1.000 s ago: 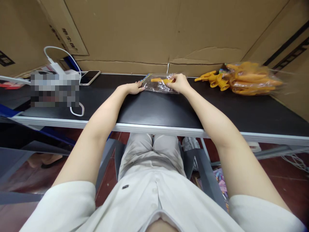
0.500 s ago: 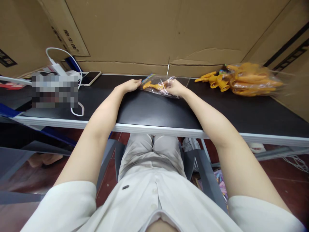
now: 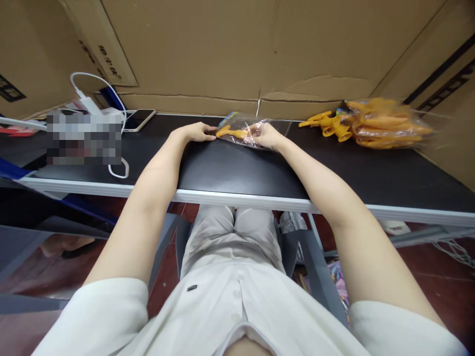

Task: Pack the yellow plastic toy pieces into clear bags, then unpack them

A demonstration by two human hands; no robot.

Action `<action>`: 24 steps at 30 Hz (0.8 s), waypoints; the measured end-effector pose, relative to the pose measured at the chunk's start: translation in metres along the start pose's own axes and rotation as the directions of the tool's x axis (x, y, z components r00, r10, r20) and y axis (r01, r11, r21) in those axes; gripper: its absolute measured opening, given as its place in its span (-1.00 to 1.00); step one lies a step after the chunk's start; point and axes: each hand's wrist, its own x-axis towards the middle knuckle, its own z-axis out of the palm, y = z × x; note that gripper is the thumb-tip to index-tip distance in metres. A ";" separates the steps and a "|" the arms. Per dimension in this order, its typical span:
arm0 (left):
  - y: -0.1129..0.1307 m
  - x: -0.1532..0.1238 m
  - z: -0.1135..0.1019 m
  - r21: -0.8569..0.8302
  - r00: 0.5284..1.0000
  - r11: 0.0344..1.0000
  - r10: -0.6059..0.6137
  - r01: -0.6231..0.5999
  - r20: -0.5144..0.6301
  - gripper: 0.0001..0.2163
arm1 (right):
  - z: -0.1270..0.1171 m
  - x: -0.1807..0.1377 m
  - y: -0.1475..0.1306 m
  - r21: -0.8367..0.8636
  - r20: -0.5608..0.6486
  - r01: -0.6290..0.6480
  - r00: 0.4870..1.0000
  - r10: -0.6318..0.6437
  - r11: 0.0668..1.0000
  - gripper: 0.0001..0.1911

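A clear plastic bag [image 3: 237, 122] with a blue-green printed end lies on the black tabletop between my hands. Inside or under its film shows a yellow plastic toy part [image 3: 233, 132] with a knobbed end pointing left. My right hand [image 3: 267, 136] is closed on the right part of the bag, fingers pinching around the toy's right end; whether they are inside the film I cannot tell. At the bag's left end, my left hand [image 3: 200, 132] has its thumb and fingers apart, tips close to the toy's knobbed end.
Loose yellow toy parts [image 3: 330, 126] and a clear bag full of yellow pieces [image 3: 389, 123] lie at the right. A phone [image 3: 140, 120], a white cable [image 3: 98, 76] and a blurred-out patch are on the left. Cardboard [image 3: 237, 54] walls the back.
My left thumb and fingers have spread apart at the bag's left end. The yellow toy part has shifted slightly left. My right hand keeps its grip.
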 end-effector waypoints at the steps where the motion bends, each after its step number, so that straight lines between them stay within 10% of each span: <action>1: 0.000 0.000 0.000 -0.016 1.000 1.000 -0.007 0.007 0.005 -0.34 | 0.001 -0.001 -0.001 0.029 -0.001 -0.010 1.000 0.010 1.000 -0.56; 24: 0.002 0.011 0.011 -0.198 0.987 0.977 0.049 -0.078 -0.151 -0.40 | 0.000 -0.012 -0.017 0.109 -0.009 -0.099 0.995 0.101 0.989 -0.48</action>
